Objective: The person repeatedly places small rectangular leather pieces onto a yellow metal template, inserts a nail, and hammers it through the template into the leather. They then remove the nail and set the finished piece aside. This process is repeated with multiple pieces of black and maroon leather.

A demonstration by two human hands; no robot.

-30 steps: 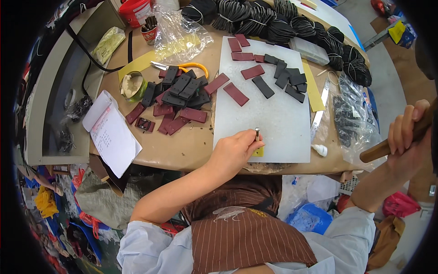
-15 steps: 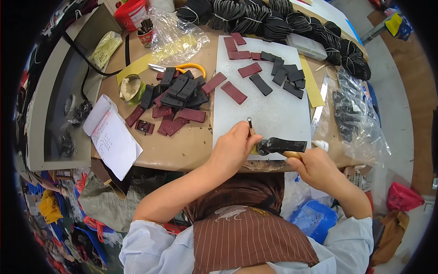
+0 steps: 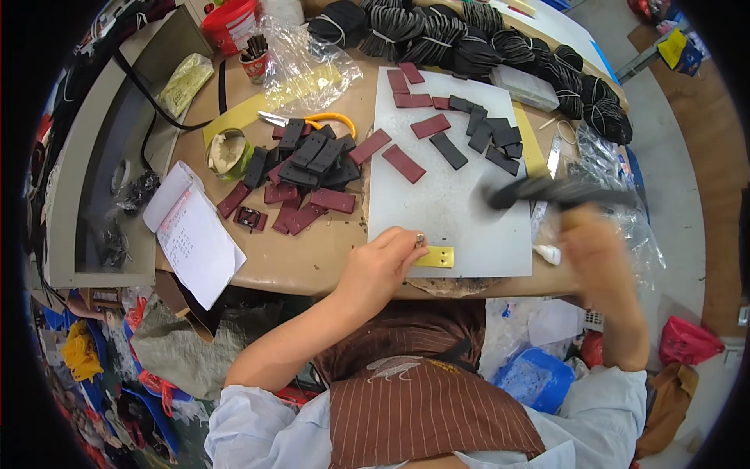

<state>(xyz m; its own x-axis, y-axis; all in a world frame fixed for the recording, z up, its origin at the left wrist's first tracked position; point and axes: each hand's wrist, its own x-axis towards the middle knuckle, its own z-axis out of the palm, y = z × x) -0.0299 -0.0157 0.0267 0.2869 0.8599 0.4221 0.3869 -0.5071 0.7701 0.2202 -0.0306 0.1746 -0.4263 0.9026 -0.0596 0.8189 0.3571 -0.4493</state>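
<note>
Yellow strip lies at the white cutting board's near edge, a small metal punch pinched upright on it by left hand fingertips. Right hand, blurred, apparently grips a dark hammer.

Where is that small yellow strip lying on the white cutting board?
In the head view, the small yellow strip lies at the white cutting board's near edge, just right of the left hand's fingertips.
</note>
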